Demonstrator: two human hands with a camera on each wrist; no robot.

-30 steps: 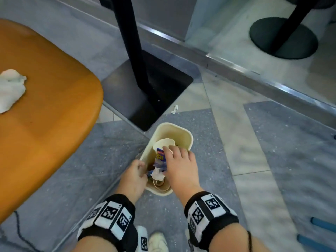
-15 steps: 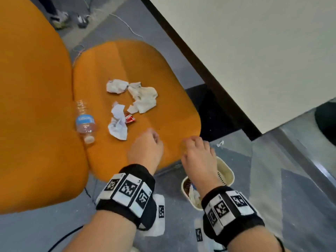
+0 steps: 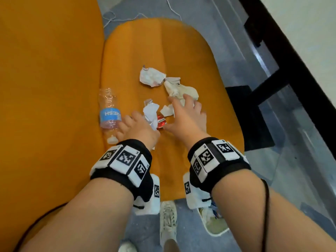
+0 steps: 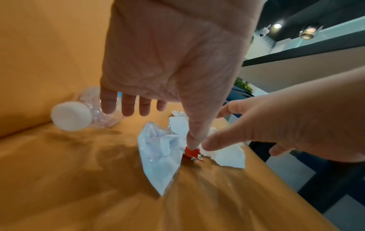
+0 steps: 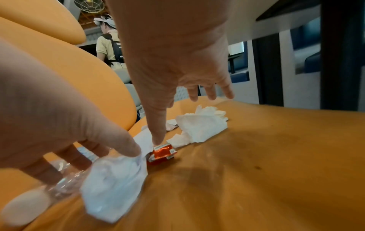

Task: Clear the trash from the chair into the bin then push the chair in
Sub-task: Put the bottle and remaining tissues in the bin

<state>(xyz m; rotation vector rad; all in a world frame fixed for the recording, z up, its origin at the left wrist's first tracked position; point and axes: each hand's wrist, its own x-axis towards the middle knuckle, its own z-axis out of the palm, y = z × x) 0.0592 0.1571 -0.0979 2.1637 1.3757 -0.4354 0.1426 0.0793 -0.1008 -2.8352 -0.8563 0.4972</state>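
Chair seat: loose litter, both hands spread above it, nothing gripped yet.
Landmark: red sachet (image 3: 161, 121). Crumpled paper (image 3: 150, 113) touches its left; plastic bottle (image 3: 109, 110) further left; tissue (image 3: 181, 90) beyond. All likely light, soft, crushable; bottle probably slippery, best taken mid-body. Left hand (image 3: 135, 127) and right hand (image 3: 187, 117) flank the sachet, thumbs close.

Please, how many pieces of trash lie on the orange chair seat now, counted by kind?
Bottle: 1
Red packet: 1
Crumpled white papers or tissues: 4 (far one, cream napkin, small scrap, one by the left hand)
Total: 6, though the paper pieces overlap, so their count is uncertain.
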